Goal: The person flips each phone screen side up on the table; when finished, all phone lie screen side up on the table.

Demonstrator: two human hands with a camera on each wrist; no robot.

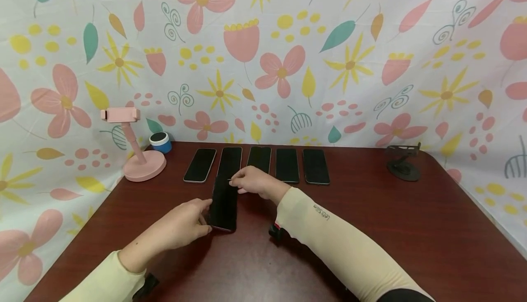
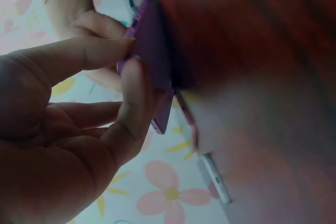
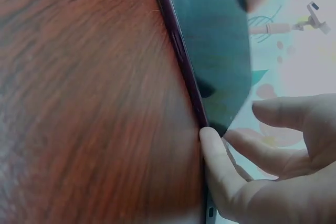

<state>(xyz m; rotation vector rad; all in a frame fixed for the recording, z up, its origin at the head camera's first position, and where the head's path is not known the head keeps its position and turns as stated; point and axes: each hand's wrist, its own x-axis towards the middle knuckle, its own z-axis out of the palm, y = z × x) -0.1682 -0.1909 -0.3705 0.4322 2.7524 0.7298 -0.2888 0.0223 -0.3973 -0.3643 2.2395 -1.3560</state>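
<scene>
A smartphone with a black screen (image 1: 223,208) and a purple back (image 2: 152,51) is held between both hands, its far end overlapping another phone in the row. My left hand (image 1: 185,224) pinches its near left edge with thumb and fingers, seen close up in the left wrist view. At its far right corner, my right hand (image 1: 255,181) grips with curled fingers. The right wrist view shows a fingertip (image 3: 211,137) on the corner, the phone tilted up off the tabletop.
Several dark-screened phones, among them a left one (image 1: 200,165) and a right one (image 1: 316,166), lie along the back of the brown table (image 1: 354,210). A pink phone stand (image 1: 144,164) and blue-white jar (image 1: 160,142) are at left, a black stand (image 1: 403,169) at right.
</scene>
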